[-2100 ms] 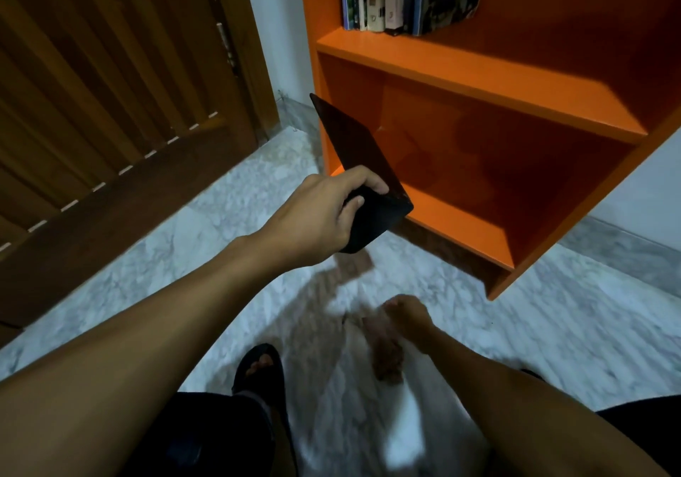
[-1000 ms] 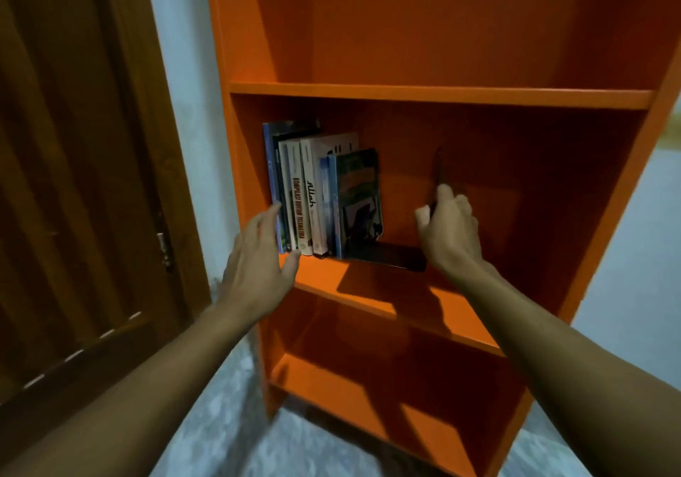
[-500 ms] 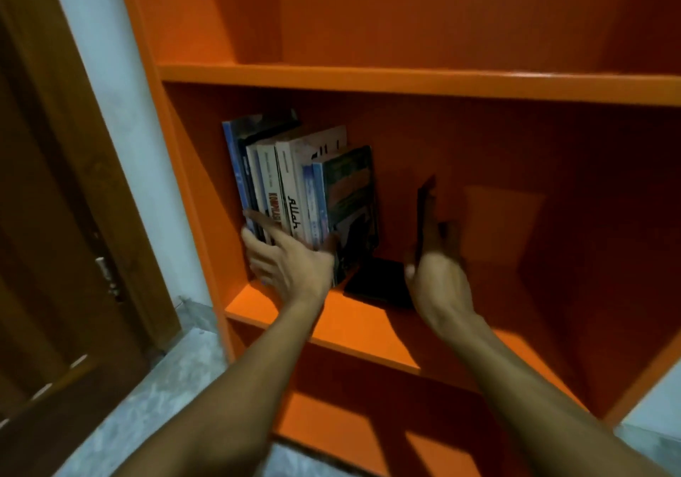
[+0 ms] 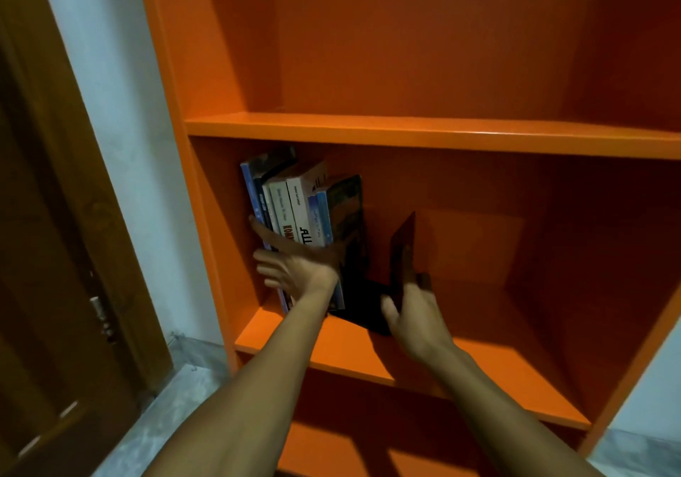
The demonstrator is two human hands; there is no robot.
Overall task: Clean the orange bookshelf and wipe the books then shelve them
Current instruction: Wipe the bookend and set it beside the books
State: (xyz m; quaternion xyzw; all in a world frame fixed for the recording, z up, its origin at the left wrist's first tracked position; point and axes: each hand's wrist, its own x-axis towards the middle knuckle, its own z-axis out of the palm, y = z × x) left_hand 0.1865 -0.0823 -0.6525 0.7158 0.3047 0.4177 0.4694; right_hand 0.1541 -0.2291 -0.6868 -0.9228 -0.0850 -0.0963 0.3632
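Two hands work inside the middle compartment of the orange bookshelf, so the step in hand looks like shelving: squaring up the row and fixing its support. Far left stands a brown wooden door, then a strip of pale wall. At the left end of the compartment a row of books stands upright, leaning slightly, just beside the side panel. The left hand lies flat across the lower spines with its fingers spread, bracing the row. Right of the row sits a black L-shaped bookend, its base flat on the board and reaching to the last book, its upright plate apart from it. The right hand pinches the plate's foot, thumb near, fingers behind. The next move likely calls for sliding the bookend left until the plate meets the last cover, keeping the books pressed upright. The shelf above is bare.
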